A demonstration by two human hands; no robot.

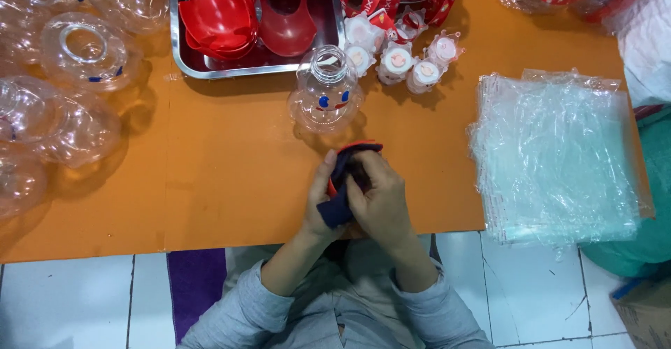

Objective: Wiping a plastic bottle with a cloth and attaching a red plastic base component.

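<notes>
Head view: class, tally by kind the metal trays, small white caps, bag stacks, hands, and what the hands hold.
Metal tray: 1
Small white caps: 5, as far as can be told
Stack of clear bags: 1
Hands: 2, left hand and right hand
Dark blue piece, gripped by both hands: 1
Total: 10

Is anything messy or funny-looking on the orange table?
Mostly tidy. The stack of clear plastic bags hangs over the near edge of the orange table, with some sheets fanned out crookedly. The clear bottle with a painted face stands upright, and nothing looks spilled or broken.
</notes>
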